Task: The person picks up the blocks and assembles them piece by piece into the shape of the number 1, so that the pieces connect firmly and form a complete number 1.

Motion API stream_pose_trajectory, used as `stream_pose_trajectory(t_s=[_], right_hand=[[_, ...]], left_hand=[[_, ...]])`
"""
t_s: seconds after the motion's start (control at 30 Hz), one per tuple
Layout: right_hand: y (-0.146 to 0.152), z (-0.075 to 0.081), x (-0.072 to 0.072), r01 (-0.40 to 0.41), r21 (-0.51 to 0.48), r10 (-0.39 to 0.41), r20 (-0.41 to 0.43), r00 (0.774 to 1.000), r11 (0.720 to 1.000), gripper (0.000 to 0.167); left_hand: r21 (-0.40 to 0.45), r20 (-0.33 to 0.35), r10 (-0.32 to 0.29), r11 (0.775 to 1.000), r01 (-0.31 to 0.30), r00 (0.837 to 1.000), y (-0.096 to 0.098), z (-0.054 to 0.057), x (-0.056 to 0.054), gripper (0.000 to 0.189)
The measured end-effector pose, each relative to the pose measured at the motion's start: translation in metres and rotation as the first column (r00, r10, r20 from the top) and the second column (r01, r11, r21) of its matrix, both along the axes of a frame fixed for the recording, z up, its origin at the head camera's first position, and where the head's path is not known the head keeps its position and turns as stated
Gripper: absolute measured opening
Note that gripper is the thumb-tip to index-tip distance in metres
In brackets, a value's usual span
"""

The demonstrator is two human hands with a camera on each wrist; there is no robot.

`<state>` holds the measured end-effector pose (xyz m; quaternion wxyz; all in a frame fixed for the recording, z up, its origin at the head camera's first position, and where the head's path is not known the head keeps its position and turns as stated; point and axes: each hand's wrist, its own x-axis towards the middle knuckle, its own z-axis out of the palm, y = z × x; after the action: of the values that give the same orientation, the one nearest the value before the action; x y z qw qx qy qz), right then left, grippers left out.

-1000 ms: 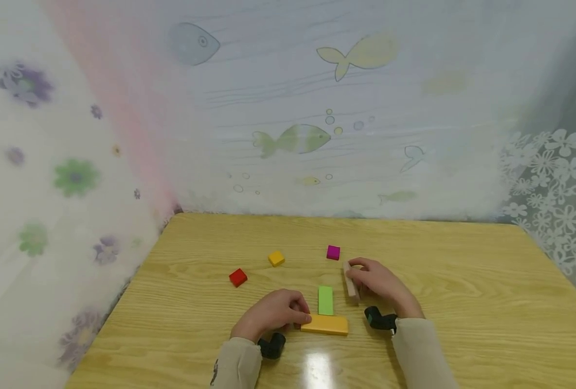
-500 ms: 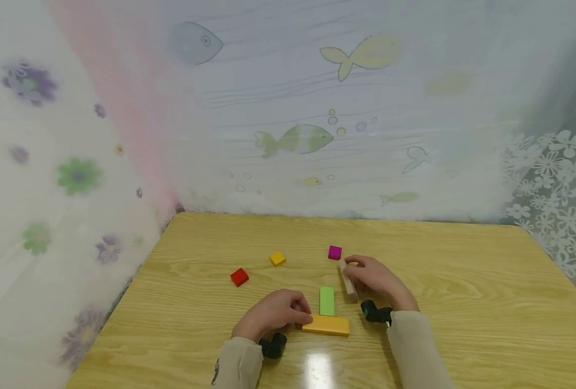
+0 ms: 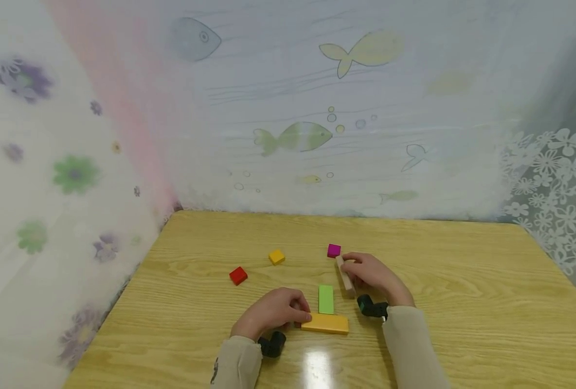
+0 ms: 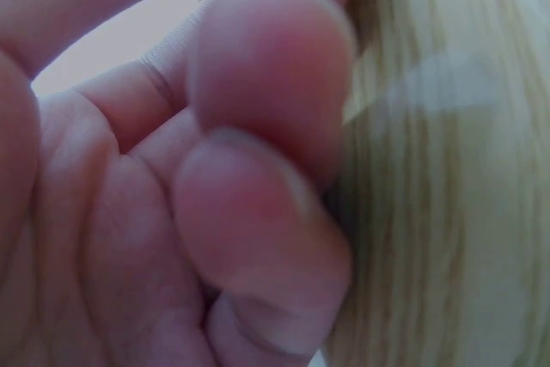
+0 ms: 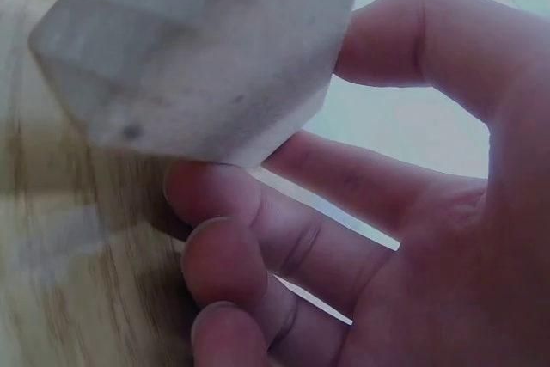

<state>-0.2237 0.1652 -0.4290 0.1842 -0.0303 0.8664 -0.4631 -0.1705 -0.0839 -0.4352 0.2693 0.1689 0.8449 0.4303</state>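
Observation:
My left hand (image 3: 274,312) has its thumb and curled fingers at the left end of a long yellow-orange block (image 3: 325,324), which lies flat on the table. In the left wrist view the fingertips (image 4: 266,204) hide nearly all of what they hold. A light green block (image 3: 326,299) stands just behind the yellow-orange one, at a right angle to it. Between thumb and fingers, my right hand (image 3: 373,273) pinches a plain wooden block (image 3: 345,276), tilted beside the green one. The right wrist view shows that wooden block (image 5: 206,49) close up, with the lower fingers curled under it.
A magenta cube (image 3: 334,250) sits just beyond the wooden block's far end. Farther left lie a small yellow block (image 3: 276,257) and a red block (image 3: 238,276). Printed curtains stand behind and beside the wood-grain table (image 3: 463,281).
My right hand has shifted left and slightly away with the wooden block, nearer the magenta cube and green block. The left hand stays at the yellow-orange block.

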Motion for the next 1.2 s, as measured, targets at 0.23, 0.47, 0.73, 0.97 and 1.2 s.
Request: stream_pose_trajectory(t_s=[0.23,0.47,0.73,0.97,1.2], right_hand=[[-0.004,-0.001,-0.001,0.017,0.000,-0.017,-0.012,1.000,1.000,0.047],[-0.012,0.001,-0.003,0.044,0.045,-0.042,-0.039,0.998,0.998,0.048],[-0.018,0.004,-0.004,0.049,0.108,-0.042,-0.065,0.997,0.993,0.050],[-0.020,0.004,-0.006,0.055,0.104,-0.048,-0.073,0.996,0.993,0.051],[-0.020,-0.001,-0.008,0.053,0.103,-0.045,-0.083,0.996,0.993,0.053]], left_hand=[[-0.002,0.014,0.009,1.000,-0.009,1.000,-0.001,0.003,0.001,0.012],[0.009,0.007,0.013,1.000,-0.013,1.000,-0.002,0.004,0.001,0.013],[0.002,-0.004,0.009,1.000,-0.009,1.000,-0.002,0.002,0.000,0.012],[0.003,-0.012,0.006,1.000,-0.006,1.000,-0.001,0.001,0.000,0.012],[-0.011,-0.007,0.009,1.000,-0.009,1.000,0.000,0.003,0.001,0.011]])
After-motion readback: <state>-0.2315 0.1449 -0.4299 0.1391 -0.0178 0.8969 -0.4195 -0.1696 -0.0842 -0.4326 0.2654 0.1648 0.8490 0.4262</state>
